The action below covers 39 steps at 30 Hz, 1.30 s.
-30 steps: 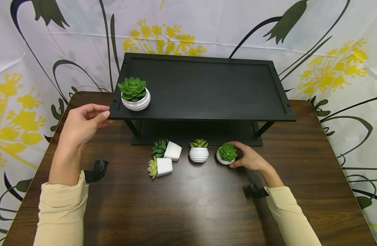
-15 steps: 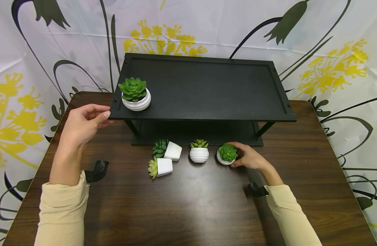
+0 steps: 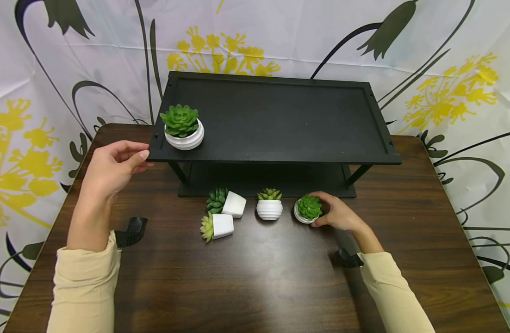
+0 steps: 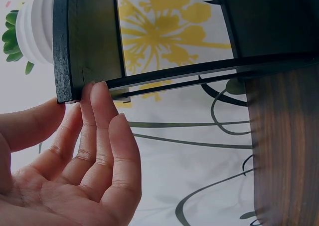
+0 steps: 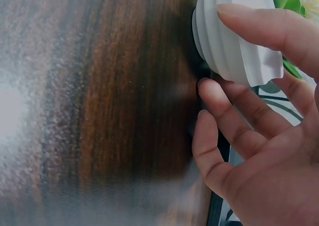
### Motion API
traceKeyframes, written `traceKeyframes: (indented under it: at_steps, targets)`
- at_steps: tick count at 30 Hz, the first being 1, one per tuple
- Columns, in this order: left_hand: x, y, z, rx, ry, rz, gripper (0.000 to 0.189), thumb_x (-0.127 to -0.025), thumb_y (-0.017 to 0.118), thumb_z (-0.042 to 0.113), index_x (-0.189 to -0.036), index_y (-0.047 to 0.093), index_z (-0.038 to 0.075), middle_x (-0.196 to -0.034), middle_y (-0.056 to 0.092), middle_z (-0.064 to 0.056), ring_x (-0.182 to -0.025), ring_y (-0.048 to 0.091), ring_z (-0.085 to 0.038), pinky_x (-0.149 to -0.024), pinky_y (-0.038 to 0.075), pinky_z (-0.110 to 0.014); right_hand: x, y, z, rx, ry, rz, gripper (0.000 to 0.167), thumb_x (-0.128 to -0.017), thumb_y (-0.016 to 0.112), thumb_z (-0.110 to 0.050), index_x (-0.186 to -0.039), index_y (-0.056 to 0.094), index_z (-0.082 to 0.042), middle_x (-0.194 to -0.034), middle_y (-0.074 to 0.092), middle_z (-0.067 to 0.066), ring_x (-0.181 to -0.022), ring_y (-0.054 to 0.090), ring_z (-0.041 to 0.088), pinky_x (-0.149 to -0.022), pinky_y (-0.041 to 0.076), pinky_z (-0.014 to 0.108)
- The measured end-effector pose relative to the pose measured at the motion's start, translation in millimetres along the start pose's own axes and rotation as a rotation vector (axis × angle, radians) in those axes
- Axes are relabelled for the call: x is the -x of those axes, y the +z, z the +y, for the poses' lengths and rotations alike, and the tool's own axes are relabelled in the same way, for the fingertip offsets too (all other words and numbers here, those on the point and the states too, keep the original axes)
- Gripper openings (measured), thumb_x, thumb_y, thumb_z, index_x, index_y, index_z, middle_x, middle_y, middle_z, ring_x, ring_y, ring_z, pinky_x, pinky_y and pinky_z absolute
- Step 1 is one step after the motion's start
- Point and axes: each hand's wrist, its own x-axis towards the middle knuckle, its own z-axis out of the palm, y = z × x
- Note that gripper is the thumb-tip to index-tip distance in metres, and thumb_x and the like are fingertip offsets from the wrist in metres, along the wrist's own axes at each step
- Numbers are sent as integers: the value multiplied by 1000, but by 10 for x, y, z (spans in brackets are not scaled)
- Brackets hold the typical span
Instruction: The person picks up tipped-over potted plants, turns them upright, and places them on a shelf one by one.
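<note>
My left hand (image 3: 113,166) pinches the front left corner of a black two-tier shelf (image 3: 276,120), thumb on the edge and fingertips beneath, as the left wrist view shows. On that corner of the top board stands a green succulent (image 3: 180,121) in a ribbed white pot (image 3: 186,140). At the right, my right hand (image 3: 336,212) grips a small potted succulent (image 3: 308,207) upright on the table. In the right wrist view the thumb (image 5: 269,29) lies along its ribbed white pot (image 5: 227,36), with fingers curled around the other side.
Left of the right hand stands another potted succulent (image 3: 269,209). Farther left, a dark green succulent (image 3: 234,205) and a pale green one (image 3: 222,225) lie tipped over on the wooden table (image 3: 238,286). A flower-patterned cloth (image 3: 296,32) hangs behind the shelf.
The succulent in my right hand has shifted very slightly to the right. My left hand stays at the shelf corner.
</note>
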Motion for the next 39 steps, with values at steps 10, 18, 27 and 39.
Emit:
traceKeyframes:
  at_steps: [10,18,27,39]
  targets:
    - [14,2,11,-10,1,4,30,-92,54,10,-113,54,-11,-69,55,19,-63,57,6,-63,48,-9,28,37,-3,39,62,87,71,-65,80,-3,-127,47,-4,-114,52,15,-87,52,24,-70,46,35]
    - [16,2,6,5,18,7,29,-91,55,9,-112,55,-11,-69,56,19,-63,58,6,-62,48,-10,88,69,-32,53,96,163,70,-64,82,-6,-126,48,-6,-116,53,15,-96,51,27,-79,44,39]
    - [15,6,16,7,31,0,30,-92,54,8,-114,54,-12,-68,54,23,-62,57,8,-62,47,-8,143,92,-68,45,121,212,70,-65,80,-5,-126,47,-3,-100,54,14,-82,49,25,-65,45,32]
    - [24,-3,10,-3,27,5,29,-92,54,9,-113,54,-11,-69,56,20,-63,58,6,-63,48,-9,223,88,-176,18,108,257,70,-65,81,-6,-126,47,-3,-99,57,14,-82,53,24,-66,46,32]
